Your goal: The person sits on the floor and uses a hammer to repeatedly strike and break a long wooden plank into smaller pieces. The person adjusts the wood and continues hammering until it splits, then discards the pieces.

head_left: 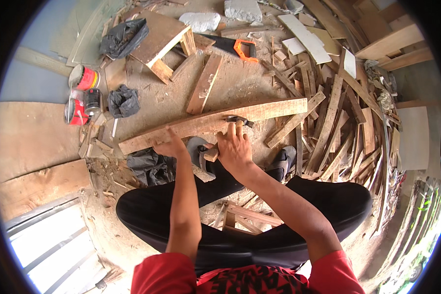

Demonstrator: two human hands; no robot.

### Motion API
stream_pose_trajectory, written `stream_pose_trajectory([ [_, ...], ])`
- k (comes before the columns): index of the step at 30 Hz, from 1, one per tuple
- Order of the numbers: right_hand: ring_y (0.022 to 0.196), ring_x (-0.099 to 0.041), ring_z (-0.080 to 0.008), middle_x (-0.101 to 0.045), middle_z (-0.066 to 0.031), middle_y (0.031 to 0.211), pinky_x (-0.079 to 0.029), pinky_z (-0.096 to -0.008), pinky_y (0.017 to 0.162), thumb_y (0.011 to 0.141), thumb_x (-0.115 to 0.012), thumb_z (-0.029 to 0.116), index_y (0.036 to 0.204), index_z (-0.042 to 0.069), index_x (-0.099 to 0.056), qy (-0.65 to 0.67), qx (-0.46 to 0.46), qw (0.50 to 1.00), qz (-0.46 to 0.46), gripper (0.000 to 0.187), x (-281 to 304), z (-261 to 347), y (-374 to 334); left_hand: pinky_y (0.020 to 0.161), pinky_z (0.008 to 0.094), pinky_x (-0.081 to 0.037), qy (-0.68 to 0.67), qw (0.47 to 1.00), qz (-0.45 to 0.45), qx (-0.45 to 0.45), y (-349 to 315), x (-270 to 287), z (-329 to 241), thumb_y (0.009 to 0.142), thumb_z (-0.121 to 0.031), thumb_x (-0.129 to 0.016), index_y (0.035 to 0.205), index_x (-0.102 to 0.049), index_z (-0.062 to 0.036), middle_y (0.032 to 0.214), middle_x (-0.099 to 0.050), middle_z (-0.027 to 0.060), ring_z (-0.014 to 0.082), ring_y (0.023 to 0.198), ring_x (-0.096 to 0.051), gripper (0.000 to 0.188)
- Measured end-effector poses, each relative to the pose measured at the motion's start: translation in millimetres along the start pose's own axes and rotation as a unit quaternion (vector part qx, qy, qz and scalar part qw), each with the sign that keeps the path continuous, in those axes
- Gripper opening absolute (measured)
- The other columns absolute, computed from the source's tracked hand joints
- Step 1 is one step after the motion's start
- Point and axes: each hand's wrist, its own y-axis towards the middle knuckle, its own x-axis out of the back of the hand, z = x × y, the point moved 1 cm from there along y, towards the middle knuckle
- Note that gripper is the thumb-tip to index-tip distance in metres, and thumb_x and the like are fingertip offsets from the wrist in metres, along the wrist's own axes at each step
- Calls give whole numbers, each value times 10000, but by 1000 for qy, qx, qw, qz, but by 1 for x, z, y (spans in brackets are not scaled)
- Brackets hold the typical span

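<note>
A long wooden board (206, 123) lies slantwise in front of me, its right end farther away than its left. My left hand (170, 146) grips the board's near edge left of its middle, index finger stretched over the wood. My right hand (235, 149) is closed round the handle of a hammer (244, 121). The dark metal head sits at the board's face, and the wooden handle's butt sticks out left of my fist. Whether the head touches the wood, or a nail is there, I cannot tell.
Beyond the board lie a shorter plank (205, 84) and an orange-handled saw (245, 49). A low wooden stool (164, 36) carries a black plastic bag (125, 38). Scrap wood (335, 127) is heaped on the right. Paint cans (77, 111) stand on the left.
</note>
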Motion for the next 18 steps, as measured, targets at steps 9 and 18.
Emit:
stream_pose_trajectory([
  [9,837,-688,-346,-655,-184,983,-534,-443,739,847,-757,182,1109,54,-565,348,19,936,-52,349,-69,-40,-46,813,462,-557,-364,789,294,398,1,-48,17,823,-291,-780,1174,-595,28,1211,-625,175,305,992,-659,509],
  [18,988,-653,-154,-665,-37,971,-530,-329,814,859,-758,37,1220,76,-552,661,-4,748,-55,418,-61,-101,-102,909,538,-535,-510,701,353,351,-3,18,-25,833,-235,-686,1246,-533,9,1240,-620,164,353,1107,-641,503],
])
